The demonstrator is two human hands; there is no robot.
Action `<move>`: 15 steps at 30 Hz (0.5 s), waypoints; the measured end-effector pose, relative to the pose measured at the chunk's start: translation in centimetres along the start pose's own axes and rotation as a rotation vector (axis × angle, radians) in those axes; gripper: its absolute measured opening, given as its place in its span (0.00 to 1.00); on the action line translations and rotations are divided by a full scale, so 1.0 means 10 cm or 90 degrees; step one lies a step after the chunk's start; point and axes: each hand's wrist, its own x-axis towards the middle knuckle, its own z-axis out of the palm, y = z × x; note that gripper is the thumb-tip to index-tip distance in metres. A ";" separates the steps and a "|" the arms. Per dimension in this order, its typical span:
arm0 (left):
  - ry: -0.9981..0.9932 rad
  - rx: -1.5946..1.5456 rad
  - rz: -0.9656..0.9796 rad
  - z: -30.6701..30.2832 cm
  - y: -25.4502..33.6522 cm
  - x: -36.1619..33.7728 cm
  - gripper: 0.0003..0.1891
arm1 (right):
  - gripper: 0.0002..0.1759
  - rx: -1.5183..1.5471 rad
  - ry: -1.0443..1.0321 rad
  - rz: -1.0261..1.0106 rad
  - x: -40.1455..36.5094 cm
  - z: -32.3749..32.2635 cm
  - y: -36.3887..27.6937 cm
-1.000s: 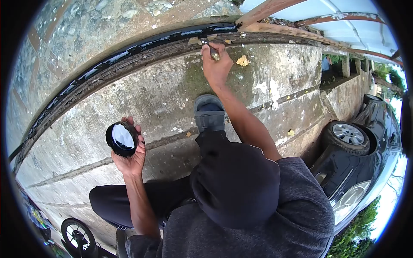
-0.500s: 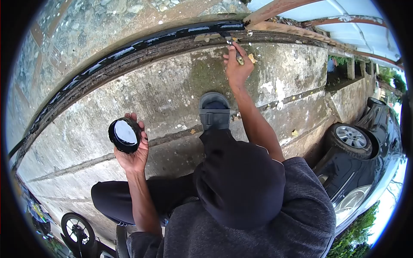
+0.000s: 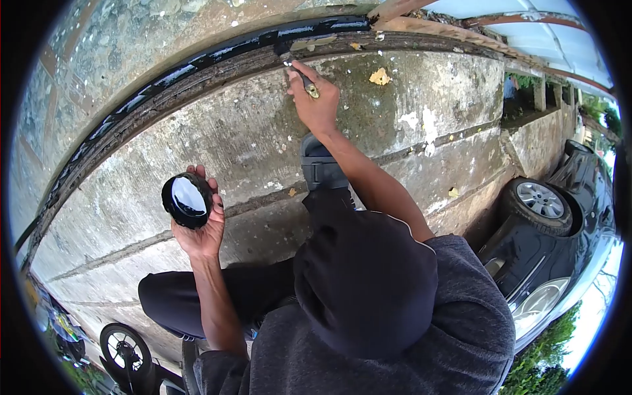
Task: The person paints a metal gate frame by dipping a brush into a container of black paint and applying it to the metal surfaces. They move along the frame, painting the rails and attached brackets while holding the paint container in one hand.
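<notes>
Concrete wall (image 3: 217,151), weathered and stained, fills most of what I see, stepping down in ledges outdoors in daylight. Nearest to me is the dark hood (image 3: 362,283) and grey sweater of the person wearing the camera, with a knee in dark trousers bent out to the left.

Just beyond that, the left hand (image 3: 201,234) is raised palm up. Its fingers are curled around a small round tin (image 3: 187,199), which is open and holds glossy black paint that mirrors the sky. The tin sits tilted in the hand, clear of the wall.

A little further out, a grey shoe (image 3: 320,168) is planted on a ledge, partly hidden by the right forearm.

The right arm stretches up the wall. The right hand (image 3: 317,105) has its fingers pinched together on a thin brush (image 3: 304,80), held like a pen. The brush slants up and to the left, and its tip meets the lower edge of the long rail (image 3: 197,62) that runs along the top of the wall. The rail's upper face shines wet and black; a bare tan patch shows just right of the brush tip.

Near the hand, a yellow scrap (image 3: 380,77) clings to the concrete.

Far right and below, a black car (image 3: 559,250) stands beside the wall. At the lower left I can make out a motorbike wheel (image 3: 125,349).
</notes>
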 end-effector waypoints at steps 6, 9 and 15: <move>0.002 0.002 0.008 0.01 -0.01 -0.01 0.29 | 0.14 0.026 0.137 0.097 0.20 -0.35 -0.08; -0.001 -0.004 -0.004 0.04 0.02 -0.01 0.28 | 0.15 0.014 0.204 0.068 0.17 -0.31 -0.04; -0.009 -0.001 -0.014 0.06 0.01 -0.02 0.28 | 0.15 0.045 0.246 0.100 0.14 -0.24 -0.07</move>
